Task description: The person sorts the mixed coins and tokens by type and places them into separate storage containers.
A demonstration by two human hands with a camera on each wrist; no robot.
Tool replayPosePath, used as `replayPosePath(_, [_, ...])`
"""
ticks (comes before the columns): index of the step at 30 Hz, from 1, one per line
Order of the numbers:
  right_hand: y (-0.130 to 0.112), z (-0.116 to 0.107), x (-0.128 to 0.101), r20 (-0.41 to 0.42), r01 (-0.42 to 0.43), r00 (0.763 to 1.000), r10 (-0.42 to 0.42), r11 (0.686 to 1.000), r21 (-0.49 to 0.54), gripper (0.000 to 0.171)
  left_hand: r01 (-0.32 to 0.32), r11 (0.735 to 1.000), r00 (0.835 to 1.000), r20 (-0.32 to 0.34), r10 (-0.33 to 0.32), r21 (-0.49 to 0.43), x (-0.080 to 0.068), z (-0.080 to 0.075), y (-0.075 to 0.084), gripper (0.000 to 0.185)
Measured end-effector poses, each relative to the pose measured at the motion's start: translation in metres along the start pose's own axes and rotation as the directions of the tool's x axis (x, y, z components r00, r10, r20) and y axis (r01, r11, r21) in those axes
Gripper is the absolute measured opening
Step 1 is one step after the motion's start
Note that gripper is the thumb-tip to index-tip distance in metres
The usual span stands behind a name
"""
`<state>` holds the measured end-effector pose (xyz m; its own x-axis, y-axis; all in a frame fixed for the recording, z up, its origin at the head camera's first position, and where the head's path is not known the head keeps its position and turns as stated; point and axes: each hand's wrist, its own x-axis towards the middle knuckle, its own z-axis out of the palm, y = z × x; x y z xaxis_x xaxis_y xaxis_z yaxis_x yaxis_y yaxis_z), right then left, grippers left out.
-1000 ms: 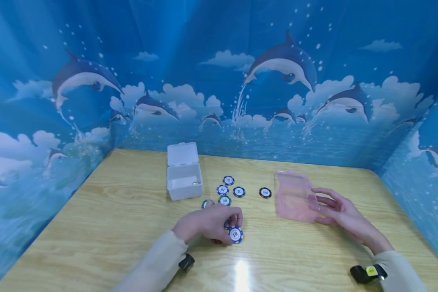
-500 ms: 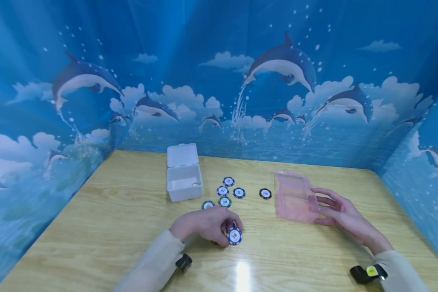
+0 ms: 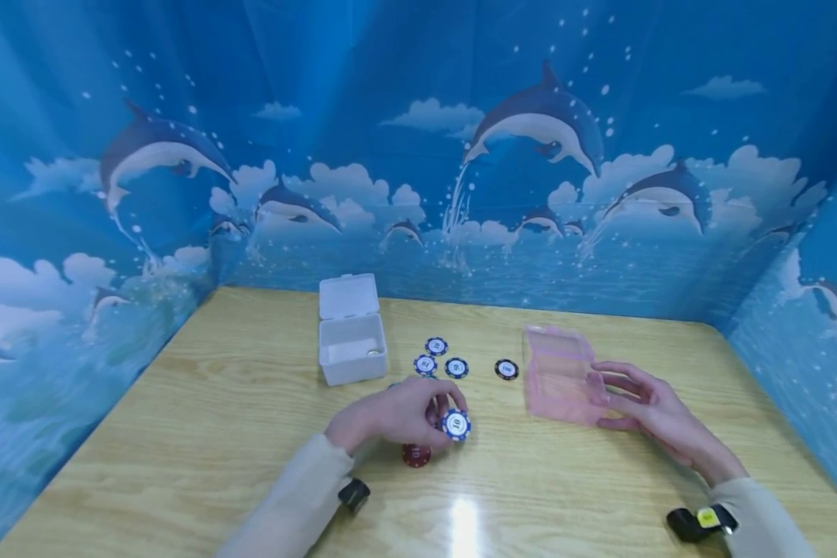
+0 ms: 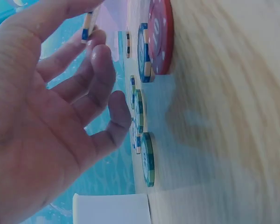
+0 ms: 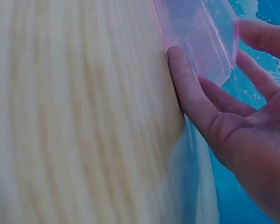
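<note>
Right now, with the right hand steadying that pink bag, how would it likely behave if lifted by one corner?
The pink plastic bag looks thin and see-through, so probably floppy and very light. Its glossy film in the right wrist view suggests it may slip. The right hand props it with straight fingers, so it likely sags unaided.

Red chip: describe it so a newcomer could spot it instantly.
On the wooden table, find the left hand pinching a blue chip. The red chip lies flat just below that hand, nearer the viewer. It is the only red one; the others are blue, green or black.
</note>
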<state>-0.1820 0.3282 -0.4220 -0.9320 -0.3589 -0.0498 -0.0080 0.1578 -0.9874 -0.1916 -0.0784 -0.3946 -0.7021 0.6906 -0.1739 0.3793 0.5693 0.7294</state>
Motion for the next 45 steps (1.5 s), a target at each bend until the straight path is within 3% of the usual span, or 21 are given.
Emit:
replayPosePath(16, [-0.001, 0.001, 0.0, -0.029, -0.046, 0.999, 0.045, 0.998, -0.035, 0.054, -0.058, 0.998, 0.985, -0.161, 0.055, -0.017, 0.017, -0.002, 0.002, 0.042])
replayPosePath(24, [0.001, 0.0, -0.001, -0.015, -0.015, 1.0, 0.014, 1.0, -0.017, 0.054, -0.067, 0.997, 0.974, -0.218, 0.057, -0.04, 0.03, 0.0, 0.008, 0.045])
replayPosePath(31, [0.003, -0.001, -0.001, -0.002, 0.017, 1.0, -0.017, 1.0, 0.015, 0.053, -0.049, 0.995, 0.97, -0.243, 0.027, -0.082, 0.043, 0.005, 0.018, 0.046])
replayPosePath(45, [0.004, -0.003, -0.001, 0.011, 0.021, 1.0, -0.022, 0.998, 0.054, 0.048, -0.092, 0.993, 0.955, -0.29, 0.065, -0.078, 0.069, 0.018, 0.042, 0.045])
